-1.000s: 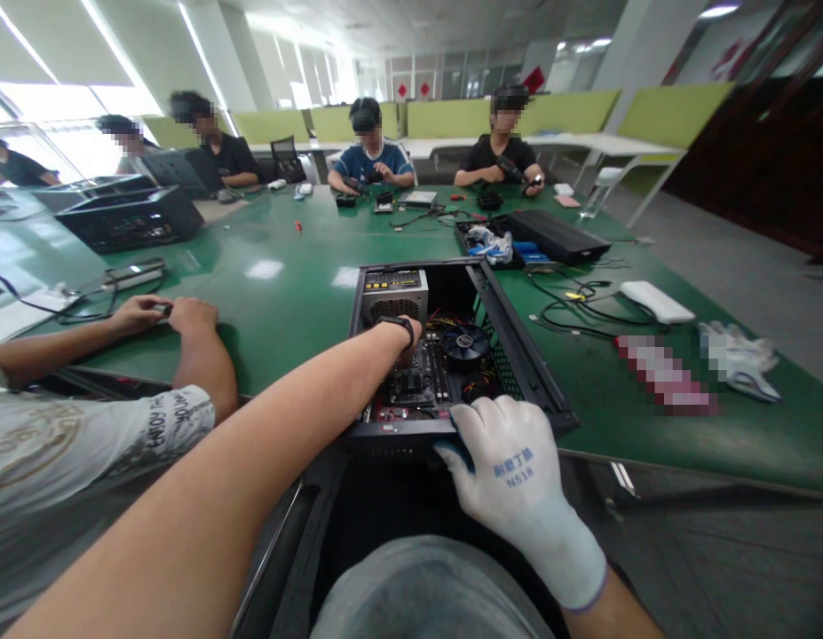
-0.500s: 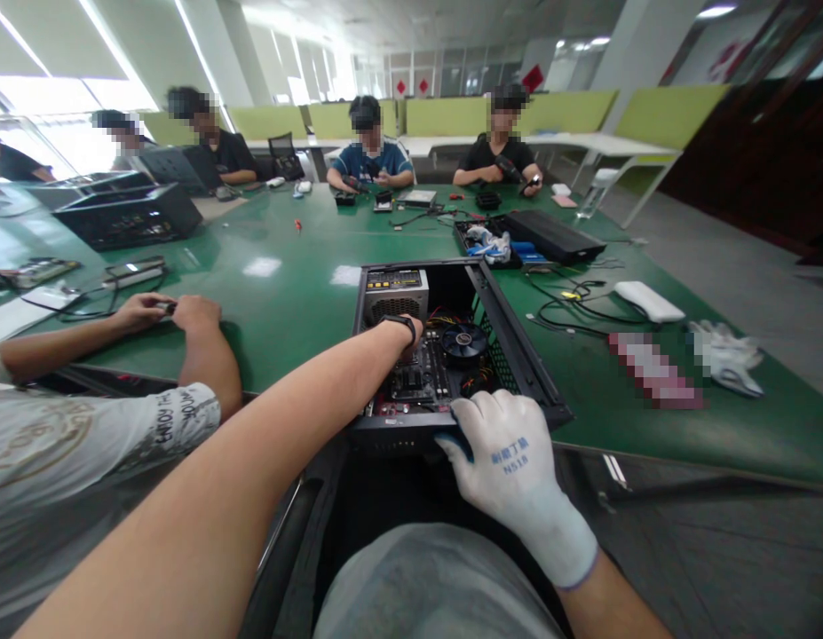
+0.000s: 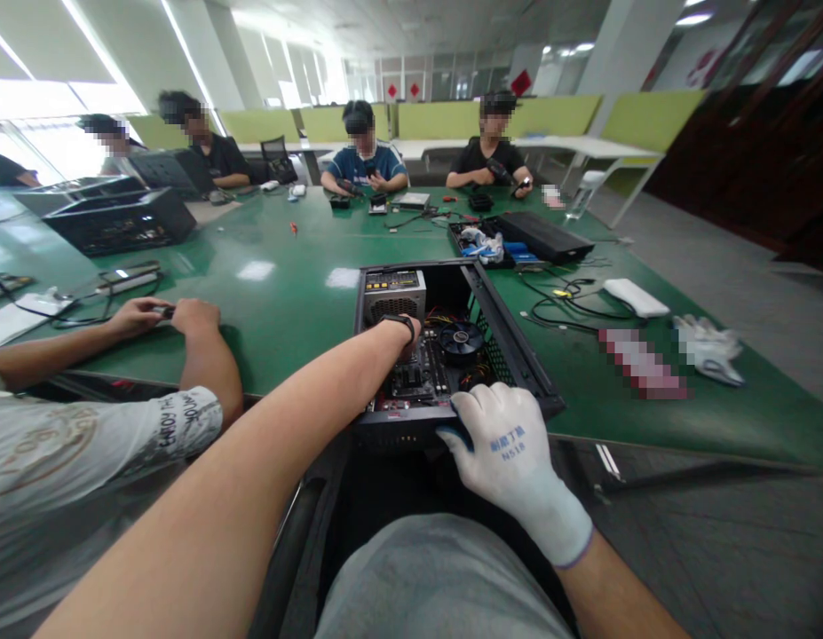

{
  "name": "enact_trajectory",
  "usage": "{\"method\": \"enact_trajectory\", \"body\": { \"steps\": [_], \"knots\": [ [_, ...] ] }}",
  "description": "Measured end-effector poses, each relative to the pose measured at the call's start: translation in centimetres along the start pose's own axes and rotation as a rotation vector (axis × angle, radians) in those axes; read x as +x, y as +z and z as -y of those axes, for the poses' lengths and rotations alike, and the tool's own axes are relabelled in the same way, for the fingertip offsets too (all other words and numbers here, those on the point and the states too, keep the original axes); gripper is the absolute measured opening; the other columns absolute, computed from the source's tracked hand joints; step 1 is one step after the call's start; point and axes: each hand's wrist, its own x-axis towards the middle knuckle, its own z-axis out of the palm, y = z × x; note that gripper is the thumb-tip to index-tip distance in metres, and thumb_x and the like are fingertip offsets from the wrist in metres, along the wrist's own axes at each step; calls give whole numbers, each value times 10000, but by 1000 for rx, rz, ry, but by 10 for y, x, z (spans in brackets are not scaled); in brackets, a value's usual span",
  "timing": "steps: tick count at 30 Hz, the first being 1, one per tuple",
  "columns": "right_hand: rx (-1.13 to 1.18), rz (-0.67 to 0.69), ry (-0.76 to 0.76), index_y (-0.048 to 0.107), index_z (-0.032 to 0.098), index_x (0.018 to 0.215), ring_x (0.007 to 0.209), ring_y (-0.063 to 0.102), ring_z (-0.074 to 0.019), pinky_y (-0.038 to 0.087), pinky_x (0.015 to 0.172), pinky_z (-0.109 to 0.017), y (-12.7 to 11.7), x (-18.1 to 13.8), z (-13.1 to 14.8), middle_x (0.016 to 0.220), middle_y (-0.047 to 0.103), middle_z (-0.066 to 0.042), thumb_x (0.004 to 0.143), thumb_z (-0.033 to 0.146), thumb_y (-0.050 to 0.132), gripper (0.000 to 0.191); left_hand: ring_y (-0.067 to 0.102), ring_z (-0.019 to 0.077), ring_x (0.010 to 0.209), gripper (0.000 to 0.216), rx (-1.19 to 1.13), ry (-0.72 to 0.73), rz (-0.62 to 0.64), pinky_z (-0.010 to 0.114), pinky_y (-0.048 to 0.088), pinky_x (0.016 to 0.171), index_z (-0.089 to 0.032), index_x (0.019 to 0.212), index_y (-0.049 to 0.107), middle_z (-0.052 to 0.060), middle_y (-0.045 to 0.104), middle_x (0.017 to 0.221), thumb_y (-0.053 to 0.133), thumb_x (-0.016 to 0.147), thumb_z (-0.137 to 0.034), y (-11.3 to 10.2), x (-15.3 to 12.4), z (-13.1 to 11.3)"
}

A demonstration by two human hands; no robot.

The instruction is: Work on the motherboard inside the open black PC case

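– So, why do we grip the case (image 3: 514, 359)?
– Our gloved right hand (image 3: 505, 444) curls its fingers over the near rim, likely to steady it. The case lies open at the near edge of the table (image 3: 284, 284), right in front of us.
– And the left hand (image 3: 413, 335)?
– It reaches deep inside, down at the board (image 3: 417, 377) beside the fan (image 3: 462, 338). Our wrist hides the fingers, so we cannot tell how open they are or whether they hold anything.
– And next to us?
– A co-worker's hands (image 3: 164, 312) rest on the table to our left, well apart from the case.

A green table (image 3: 304, 293) stands before lime partitions (image 3: 444, 120), grey floor (image 3: 717, 257), bright windows (image 3: 18, 98).
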Motion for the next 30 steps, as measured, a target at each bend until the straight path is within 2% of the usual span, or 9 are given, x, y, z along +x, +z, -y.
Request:
{"method": "enact_trajectory", "body": {
  "steps": [10,16,22,27,30],
  "knots": [
    [-15,11,10,609,199,986,843,427,-242,188,714,-374,-2,0,1,896,579,-76,899,462,533,287,658,281,1100,590,-94,-48,3,320,480,986,-178,1080,759,105,748,1098,846,503,-270,-2,-8,0],
    [-5,4,10,603,200,987,851,429,-246,190,715,-377,-3,0,2,902,578,-77,905,463,529,285,666,310,1088,574,-76,-29,-15,335,494,984,-131,1061,766,143,742,1113,846,500,-225,-5,-14,-2],
    [-12,-13,7,596,204,997,853,435,-247,192,715,-376,-1,-1,2,906,577,-73,891,465,548,286,690,301,1022,506,-58,-70,-2,322,501,978,-82,1001,778,158,757,1044,835,513,-201,-4,-8,-2],
    [-22,-19,8,599,205,1003,854,439,-248,192,711,-373,1,-1,1,918,581,-75,875,471,569,297,683,301,1032,513,-93,-99,-29,339,493,993,-135,1000,788,112,767,1012,842,499,-232,3,0,2],
    [-33,-23,6,605,202,1029,860,443,-252,192,712,-377,1,-1,1,925,585,-78,869,479,575,321,682,311,1032,533,-66,-87,-22,355,491,997,-126,1007,786,120,764,1021,846,490,-241,4,0,2]
  ]
}}
